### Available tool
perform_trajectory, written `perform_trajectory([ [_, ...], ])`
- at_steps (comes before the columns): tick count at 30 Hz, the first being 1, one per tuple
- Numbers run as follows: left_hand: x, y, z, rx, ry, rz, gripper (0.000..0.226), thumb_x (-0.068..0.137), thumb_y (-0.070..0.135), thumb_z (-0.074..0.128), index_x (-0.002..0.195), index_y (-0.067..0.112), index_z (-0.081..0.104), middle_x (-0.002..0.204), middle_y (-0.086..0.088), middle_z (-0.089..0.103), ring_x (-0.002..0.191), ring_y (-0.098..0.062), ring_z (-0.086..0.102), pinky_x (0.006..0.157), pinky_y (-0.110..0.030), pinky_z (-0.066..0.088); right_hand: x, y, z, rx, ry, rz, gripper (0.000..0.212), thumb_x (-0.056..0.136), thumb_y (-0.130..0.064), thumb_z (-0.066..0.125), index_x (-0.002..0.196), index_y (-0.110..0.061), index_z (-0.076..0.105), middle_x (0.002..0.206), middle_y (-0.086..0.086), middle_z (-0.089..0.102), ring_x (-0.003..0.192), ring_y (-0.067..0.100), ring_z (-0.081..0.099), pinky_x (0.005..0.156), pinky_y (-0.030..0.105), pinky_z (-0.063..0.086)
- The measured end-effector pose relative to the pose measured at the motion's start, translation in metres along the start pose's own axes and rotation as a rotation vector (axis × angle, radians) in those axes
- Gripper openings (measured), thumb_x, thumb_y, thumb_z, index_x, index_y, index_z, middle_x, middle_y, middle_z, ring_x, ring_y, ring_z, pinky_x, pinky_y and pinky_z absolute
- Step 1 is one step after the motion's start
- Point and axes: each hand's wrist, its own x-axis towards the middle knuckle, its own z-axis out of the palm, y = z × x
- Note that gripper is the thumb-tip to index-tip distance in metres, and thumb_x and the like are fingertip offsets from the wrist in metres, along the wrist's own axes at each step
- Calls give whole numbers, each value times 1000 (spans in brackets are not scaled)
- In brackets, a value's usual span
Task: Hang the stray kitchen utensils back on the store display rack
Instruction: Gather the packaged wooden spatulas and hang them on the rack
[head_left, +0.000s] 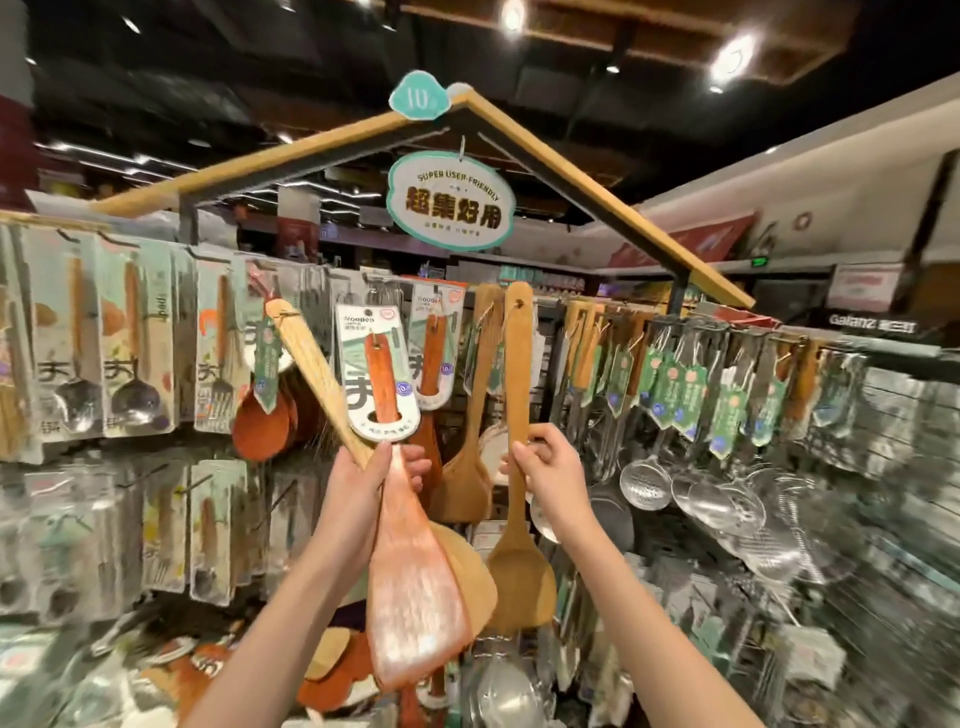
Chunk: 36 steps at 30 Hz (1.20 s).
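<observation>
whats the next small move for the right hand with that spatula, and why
Probably lift the bamboo spatula a little and ease its string loop onto the rack hook. The right hand pinches its handle upright, with the holed top already level with the hanging spatulas beside it. The left hand is busy gripping two more utensils, the carded spatula and a pale one.

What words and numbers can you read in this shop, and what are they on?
"SUPER USER-FRIENDLY" and "超集好用": oval hanging sign.
"10": teal roof tag.
"Wooden": spatula card held in the left hand.
"Galanz": dark shelf sign.
Green tags: too blurred.
</observation>
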Motion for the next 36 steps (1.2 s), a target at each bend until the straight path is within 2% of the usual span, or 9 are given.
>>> perform_trajectory([
  [3, 7, 3, 9, -23, -10, 11, 29, 95, 18, 47, 123, 10, 47, 86, -10, 74, 80, -20, 72, 63, -23, 56, 7, -3, -4, -15, 1, 0, 14, 93, -14, 56, 106, -8, 56, 95, 21, 67, 86, 31, 68, 82, 50, 55],
  [8, 15, 5, 17, -69, -50, 15, 35, 91, 16, 52, 126, 16, 44, 94, -17, 70, 89, -28, 70, 69, -28, 58, 18, 1, -3, -20, 5, 36, 10, 93, -13, 56, 102, -7, 55, 92, 19, 69, 80, 28, 70, 76, 44, 57],
  [11, 16, -1, 16, -70, -53, 22, 41, 84, 23, 56, 123, 19, 46, 92, -16, 72, 89, -30, 70, 70, -29, 58, 23, 10, 0, -63, 6, 40, 9, 92, -16, 57, 100, -11, 56, 90, 16, 70, 84, 30, 69, 80, 49, 54],
  [14, 17, -8, 13, -33, -58, 22, 45, 83, 23, 56, 126, 12, 45, 94, -17, 71, 90, -31, 70, 70, -30, 58, 28, 15, 3, -30, -10, 47, 8, 93, -14, 56, 100, -10, 57, 85, 14, 71, 79, 29, 70, 82, 51, 54],
  [19, 18, -14, 12, -13, -57, 37, 37, 83, 24, 57, 118, 17, 50, 94, -17, 71, 89, -31, 70, 70, -29, 59, 39, 18, 6, 46, -12, 45, 12, 93, -15, 56, 104, -10, 56, 85, 13, 70, 78, 27, 70, 80, 49, 56],
  [26, 24, -11, 17, 59, -78, 60, 36, 83, 25, 57, 117, 20, 49, 94, -15, 72, 88, -30, 70, 71, -32, 59, 47, 19, 9, 153, -23, 14, 7, 93, -11, 55, 100, -11, 58, 77, 8, 71, 70, 22, 70, 58, 28, 56],
  [31, 27, -12, 20, 80, -76, 61, 37, 83, 23, 57, 119, 19, 49, 93, -16, 71, 88, -31, 70, 71, -33, 60, 50, 16, 13, 153, -46, -28, 8, 93, -11, 56, 101, -12, 59, 83, 11, 70, 71, 22, 70, 63, 29, 56],
  [36, 31, -10, 24, 97, -75, 60, 32, 90, 15, 53, 121, 13, 48, 95, -18, 71, 88, -30, 70, 71, -33, 60, 59, 19, 18, 86, -39, -5, 8, 93, -9, 54, 101, -9, 56, 87, 19, 68, 71, 24, 68, 73, 40, 58],
])
